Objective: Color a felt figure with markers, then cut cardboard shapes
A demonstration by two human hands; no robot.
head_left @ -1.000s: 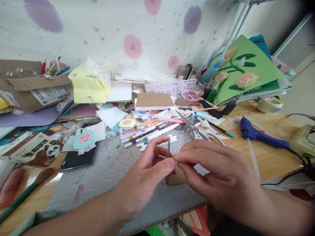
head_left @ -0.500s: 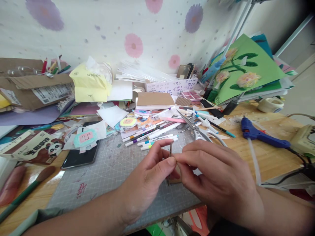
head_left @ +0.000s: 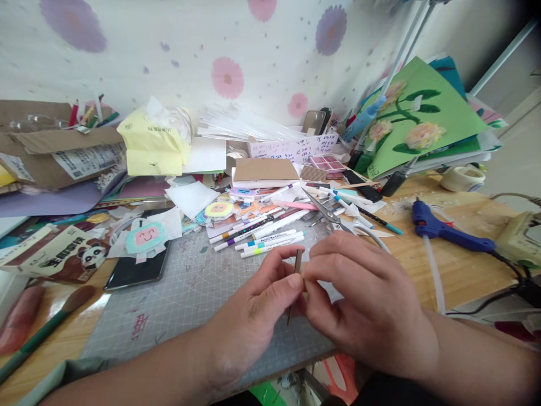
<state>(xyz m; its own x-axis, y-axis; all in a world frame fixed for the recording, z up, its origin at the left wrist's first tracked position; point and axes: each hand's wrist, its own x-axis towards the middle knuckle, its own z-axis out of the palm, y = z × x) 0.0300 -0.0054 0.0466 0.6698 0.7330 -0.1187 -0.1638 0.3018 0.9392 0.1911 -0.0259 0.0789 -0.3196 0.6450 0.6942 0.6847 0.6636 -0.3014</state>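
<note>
Above the front of the grey cutting mat (head_left: 181, 316), my left hand (head_left: 257, 304) grips a thin brown piece of cardboard (head_left: 298, 260), seen nearly edge-on. Its thumb presses the near side while the index finger curls over behind. My right hand (head_left: 367, 299) meets it from the right, thumb and index finger pinched at the cardboard close to the left thumb. The fingers cover most of the piece, so its full shape is hidden. Just beyond the right hand lie scissors (head_left: 327, 211), their handles partly covered by it.
Several markers (head_left: 270, 239) and small drawn paper cutouts (head_left: 218, 209) are heaped behind my hands. A blue glue gun (head_left: 452, 232) lies at the right with its cord. At the left are a phone (head_left: 137, 274), a panda carton (head_left: 63, 254) and a green-handled brush (head_left: 46, 330).
The cardboard has turned slightly and its top edge leans more to the right. The brown flat part seen below my fingers is now out of sight. My right hand has lifted its knuckles a little.
</note>
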